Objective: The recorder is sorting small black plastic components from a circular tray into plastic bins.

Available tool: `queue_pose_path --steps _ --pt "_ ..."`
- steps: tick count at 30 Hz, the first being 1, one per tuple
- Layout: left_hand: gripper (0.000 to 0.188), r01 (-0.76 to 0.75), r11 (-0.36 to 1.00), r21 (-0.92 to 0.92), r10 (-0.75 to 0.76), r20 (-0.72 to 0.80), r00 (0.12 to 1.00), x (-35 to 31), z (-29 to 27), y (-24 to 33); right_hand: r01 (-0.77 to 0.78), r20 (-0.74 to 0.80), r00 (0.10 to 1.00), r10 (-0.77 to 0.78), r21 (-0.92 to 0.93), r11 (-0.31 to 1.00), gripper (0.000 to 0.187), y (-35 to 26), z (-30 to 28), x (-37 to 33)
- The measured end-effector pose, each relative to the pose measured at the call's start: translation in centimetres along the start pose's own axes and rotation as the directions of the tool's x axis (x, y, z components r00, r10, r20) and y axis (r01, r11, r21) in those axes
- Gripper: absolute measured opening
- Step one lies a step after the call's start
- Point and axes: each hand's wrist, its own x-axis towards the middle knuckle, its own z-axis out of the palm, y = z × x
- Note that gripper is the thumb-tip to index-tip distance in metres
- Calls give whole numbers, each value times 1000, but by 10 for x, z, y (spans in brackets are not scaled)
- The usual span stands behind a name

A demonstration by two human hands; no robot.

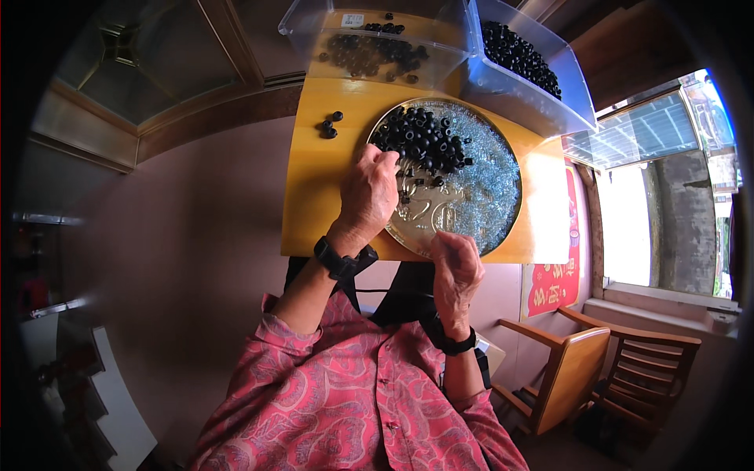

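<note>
A round gold-coloured tray [422,222] holds a heap of black beads [424,141] at its upper left and a spread of small clear bluish beads [488,177] on its right side. My left hand [369,191] is over the tray's left rim, its curled fingertips beside the black beads. Its fingers are closed, and whatever they hold is hidden. At the tray's near edge is my right hand [458,271], thumb and fingers pinched together. Anything in that pinch is too small to make out.
The tray stands on a yellow table [314,212]. A few loose black beads [330,125] lie left of it. Behind are a clear plastic box [440,55] with black beads and a fuller plastic bin [569,102]. Wooden chairs [577,369] stand at the right, near a window.
</note>
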Motion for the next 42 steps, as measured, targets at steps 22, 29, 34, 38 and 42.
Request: queue_pose_path --steps 22,29,34,38,42 --pt "14 268 748 -607 -112 284 952 3 -5 -11 -1 -7 1000 1 37 999 11 -1 2 -2" --pt "22 641 -147 -753 -68 654 753 -37 -41 5 -31 33 999 27 135 990 12 -14 5 -5" --pt "23 661 -244 -710 -17 685 729 -59 -43 7 -14 65 998 1 194 981 13 -30 9 -4" --pt "22 675 -238 -698 -36 701 712 -67 -46 7 11 70 997 -24 187 982 14 -36 11 -3" --pt "22 685 -181 -706 -54 702 710 -72 -46 8 38 97 994 -55 167 985 14 -32 12 -5"
